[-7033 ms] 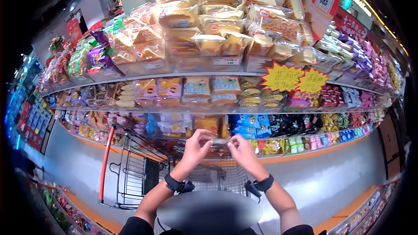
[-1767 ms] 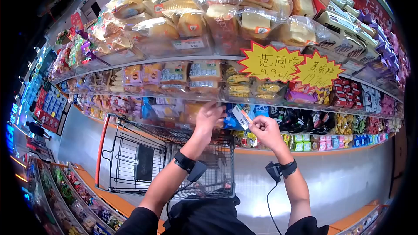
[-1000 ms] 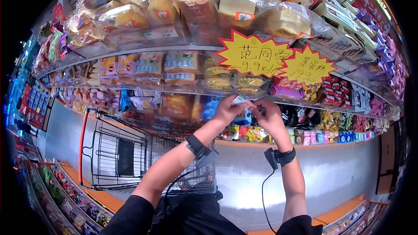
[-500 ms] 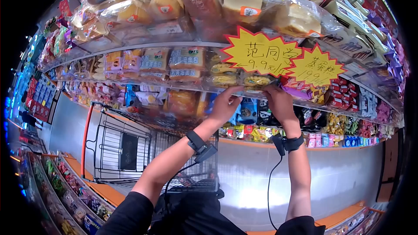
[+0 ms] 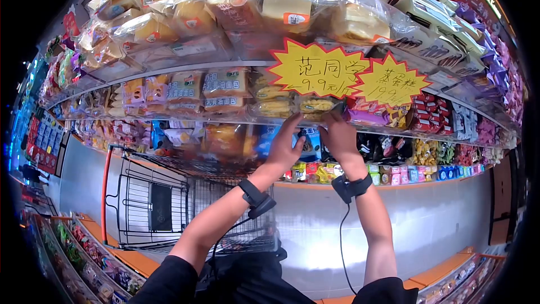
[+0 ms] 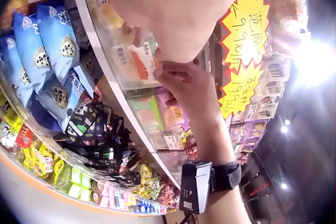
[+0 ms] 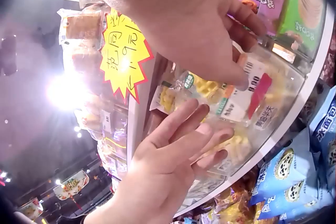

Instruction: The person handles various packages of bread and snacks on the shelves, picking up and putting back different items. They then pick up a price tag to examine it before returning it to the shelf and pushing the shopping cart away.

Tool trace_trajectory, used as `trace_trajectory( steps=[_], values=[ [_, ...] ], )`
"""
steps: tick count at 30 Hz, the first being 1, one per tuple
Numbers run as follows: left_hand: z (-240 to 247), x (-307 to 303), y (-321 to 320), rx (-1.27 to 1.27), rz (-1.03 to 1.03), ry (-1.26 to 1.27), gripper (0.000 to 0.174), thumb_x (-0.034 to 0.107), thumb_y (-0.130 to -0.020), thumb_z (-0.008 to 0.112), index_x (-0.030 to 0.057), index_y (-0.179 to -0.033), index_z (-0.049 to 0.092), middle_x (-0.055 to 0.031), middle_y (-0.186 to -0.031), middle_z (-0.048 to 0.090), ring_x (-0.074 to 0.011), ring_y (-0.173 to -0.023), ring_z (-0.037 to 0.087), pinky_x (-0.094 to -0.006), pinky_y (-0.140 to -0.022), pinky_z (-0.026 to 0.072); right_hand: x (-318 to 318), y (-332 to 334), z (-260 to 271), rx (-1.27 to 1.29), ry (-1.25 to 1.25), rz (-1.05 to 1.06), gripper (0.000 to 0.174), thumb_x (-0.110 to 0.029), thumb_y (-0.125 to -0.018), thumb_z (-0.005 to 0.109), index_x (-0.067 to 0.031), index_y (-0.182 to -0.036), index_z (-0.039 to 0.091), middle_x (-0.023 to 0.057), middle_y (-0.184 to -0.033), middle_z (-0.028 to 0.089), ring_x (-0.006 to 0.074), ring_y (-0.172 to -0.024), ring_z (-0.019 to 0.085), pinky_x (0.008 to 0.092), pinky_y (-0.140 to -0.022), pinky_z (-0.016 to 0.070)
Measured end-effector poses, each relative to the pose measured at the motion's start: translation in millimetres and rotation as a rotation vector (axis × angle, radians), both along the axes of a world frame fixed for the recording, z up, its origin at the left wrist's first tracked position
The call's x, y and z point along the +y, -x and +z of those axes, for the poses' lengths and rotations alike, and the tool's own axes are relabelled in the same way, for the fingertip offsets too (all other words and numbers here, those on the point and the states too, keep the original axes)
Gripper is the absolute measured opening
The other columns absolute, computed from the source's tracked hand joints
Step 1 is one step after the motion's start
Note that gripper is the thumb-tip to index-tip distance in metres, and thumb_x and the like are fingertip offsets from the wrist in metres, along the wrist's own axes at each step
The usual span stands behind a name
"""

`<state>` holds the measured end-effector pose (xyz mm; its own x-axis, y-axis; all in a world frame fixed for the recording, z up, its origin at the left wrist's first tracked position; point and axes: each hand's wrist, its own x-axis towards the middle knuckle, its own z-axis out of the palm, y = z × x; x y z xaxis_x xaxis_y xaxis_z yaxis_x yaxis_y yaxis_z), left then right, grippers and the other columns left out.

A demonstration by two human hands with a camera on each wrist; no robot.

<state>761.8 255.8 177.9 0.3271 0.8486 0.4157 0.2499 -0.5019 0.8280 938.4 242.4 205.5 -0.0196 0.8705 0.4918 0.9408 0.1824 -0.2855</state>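
A white price tag (image 7: 247,85) with a red strip lies against the clear front panel of a shelf bin. Behind the panel are packets of yellow waffles (image 7: 239,148). My right hand (image 5: 341,138) reaches over the panel's top edge, its thumb on the tag and its fingers bent behind, pinching tag and panel together. To the left, my left hand (image 5: 286,147) is held up at the same bin, fingers spread and fairly straight, fingertips close to the panel. In the left wrist view the tag (image 6: 144,64) shows between both hands.
Two yellow starburst signs (image 5: 318,70) hang above the bin. Bagged bread (image 5: 287,8) fills the upper shelf. Blue snack bags (image 7: 291,179) sit below. A wire shopping cart (image 5: 152,202) stands at lower left.
Earlier my right hand held the tag up in the air, then both hands held it. Both hands have since moved up to the waffle bin, and the tag is now against its panel.
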Motion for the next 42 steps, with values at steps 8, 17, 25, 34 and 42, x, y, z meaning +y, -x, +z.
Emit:
trace_trajectory(
  steps=[8, 17, 25, 34, 42],
  values=[
    [7.4, -3.2, 17.8, 0.546, -0.054, -0.242, 0.064, 0.005, -0.078, 0.063, 0.0019, -0.137, 0.036, -0.0169, -0.147, 0.026, -0.0384, -0.120, 0.046, -0.0415, -0.093, 0.0445, -3.0, 35.1, -32.7, -0.172, 0.060, -0.137, 0.009, -0.005, -0.072, 0.058, -0.0014, -0.079, 0.064, 0.0128, -0.113, 0.054, 0.0283, -0.069, 0.067, 0.0380, -0.054, 0.0532],
    [1.1, -46.8, 58.4, 0.427, -0.253, -0.020, 0.077, 0.009, -0.077, 0.062, 0.0084, -0.145, 0.025, -0.0185, -0.153, 0.012, -0.0361, -0.134, 0.031, -0.0384, -0.098, 0.0425, -37.4, 49.4, -20.8, -0.027, 0.152, -0.118, 0.030, -0.023, -0.076, 0.068, -0.0039, -0.098, 0.063, 0.0170, -0.130, 0.047, 0.0379, -0.081, 0.064, 0.0432, -0.067, 0.0534],
    [-88.3, -97.7, 159.7, 0.165, 0.085, 0.163, 0.072, 0.018, -0.080, 0.062, -0.0057, -0.138, 0.028, -0.0282, -0.147, 0.021, -0.0398, -0.133, 0.029, -0.0387, -0.108, 0.0297, -139.6, 137.1, -43.5, 0.168, 0.401, 0.083, 0.036, -0.018, -0.076, 0.069, 0.0012, -0.105, 0.062, 0.0272, -0.124, 0.048, 0.0394, -0.111, 0.053, 0.0417, -0.091, 0.0461],
    [-168.4, -170.5, 321.8, 0.223, 0.028, 0.322, 0.072, 0.024, -0.077, 0.066, -0.0089, -0.133, 0.035, -0.0315, -0.142, 0.029, -0.0389, -0.134, 0.031, -0.0377, -0.110, 0.0267, -216.3, 246.9, -182.8, 0.156, 0.725, -0.073, 0.052, -0.023, -0.071, 0.071, -0.0002, -0.116, 0.056, 0.0283, -0.130, 0.045, 0.0387, -0.119, 0.047, 0.0418, -0.097, 0.0419],
    [-162.2, -194.4, 438.5, 0.105, 0.284, 0.557, 0.065, 0.026, -0.076, 0.068, -0.0033, -0.129, 0.044, -0.0226, -0.125, 0.052, -0.0324, -0.103, 0.058, -0.0376, -0.088, 0.0463, -226.4, 281.4, -217.4, 0.456, 1.088, -0.351, 0.038, -0.031, -0.070, 0.072, 0.0004, -0.092, 0.069, 0.0225, -0.109, 0.062, 0.0372, -0.119, 0.048, 0.0412, -0.098, 0.0405]
  ],
)
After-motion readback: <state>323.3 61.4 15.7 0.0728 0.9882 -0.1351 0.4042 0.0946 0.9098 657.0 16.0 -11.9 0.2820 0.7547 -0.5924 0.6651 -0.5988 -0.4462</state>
